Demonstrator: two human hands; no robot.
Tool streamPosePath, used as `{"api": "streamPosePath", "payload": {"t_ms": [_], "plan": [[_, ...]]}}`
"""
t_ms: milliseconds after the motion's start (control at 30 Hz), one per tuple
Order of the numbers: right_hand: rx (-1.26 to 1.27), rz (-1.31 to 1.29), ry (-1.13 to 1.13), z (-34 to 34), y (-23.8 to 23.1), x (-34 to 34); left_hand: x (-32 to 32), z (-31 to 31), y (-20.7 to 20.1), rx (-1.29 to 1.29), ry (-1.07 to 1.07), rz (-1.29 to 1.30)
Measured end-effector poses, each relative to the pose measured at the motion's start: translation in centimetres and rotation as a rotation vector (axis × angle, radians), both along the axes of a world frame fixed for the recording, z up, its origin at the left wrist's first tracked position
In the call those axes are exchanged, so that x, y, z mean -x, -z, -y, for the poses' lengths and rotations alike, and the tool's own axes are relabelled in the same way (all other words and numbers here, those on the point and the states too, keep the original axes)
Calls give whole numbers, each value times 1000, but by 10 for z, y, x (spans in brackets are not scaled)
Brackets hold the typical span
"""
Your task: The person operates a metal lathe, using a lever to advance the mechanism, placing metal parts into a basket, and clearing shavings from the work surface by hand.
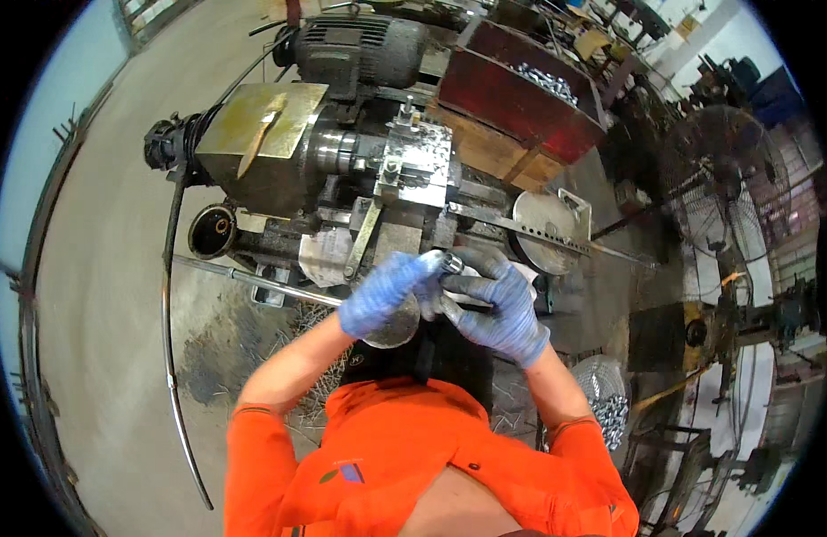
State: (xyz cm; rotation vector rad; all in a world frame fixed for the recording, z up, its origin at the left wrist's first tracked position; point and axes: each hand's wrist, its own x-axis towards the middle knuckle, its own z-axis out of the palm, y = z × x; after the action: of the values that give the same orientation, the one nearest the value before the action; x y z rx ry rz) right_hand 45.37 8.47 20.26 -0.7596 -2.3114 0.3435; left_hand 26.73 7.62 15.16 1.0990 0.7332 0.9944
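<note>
A small shiny metal cylinder [452, 262] is held up between my two hands, in front of the machine. My left hand [386, 288], in a blue work glove, is closed with its fingertips against the cylinder's left side; motion blurs it a little. My right hand [503, 309], in a blue glove darkened with grime at the fingers, curls round the other side. Just beyond is the lathe-like machine with its bright metal tool block [415, 161] and a flat lever [364, 237]. Under my left hand shows a round metal disc [394, 329].
A brush [257, 143] lies on the machine's housing [221, 116], before a motor [355, 49]. A red bin [512, 89] holds metal parts. A round plate [543, 233] and perforated bar [530, 228] stand right. A parts basket [601, 380] sits near my right elbow; a fan [722, 170] stands beyond.
</note>
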Motion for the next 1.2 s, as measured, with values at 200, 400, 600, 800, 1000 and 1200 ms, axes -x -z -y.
{"api": "streamPosePath", "payload": {"t_ms": [200,400,600,800,1000,1200], "plan": [[27,225,-121,-51,-17,51,143,58,-45,-297,-441,-1004],[-130,596,12,-134,-1,130,280,162,-23,-266,-887,-1955],[74,748,17,-172,24,160,293,224,51,121,-958,-1644],[115,701,4,-169,16,171,291,217,71,330,-1051,-1220],[86,841,1,-178,21,174,278,215,46,374,-923,-1565],[87,766,-19,-176,13,181,261,236,32,520,-834,-1781]]}}
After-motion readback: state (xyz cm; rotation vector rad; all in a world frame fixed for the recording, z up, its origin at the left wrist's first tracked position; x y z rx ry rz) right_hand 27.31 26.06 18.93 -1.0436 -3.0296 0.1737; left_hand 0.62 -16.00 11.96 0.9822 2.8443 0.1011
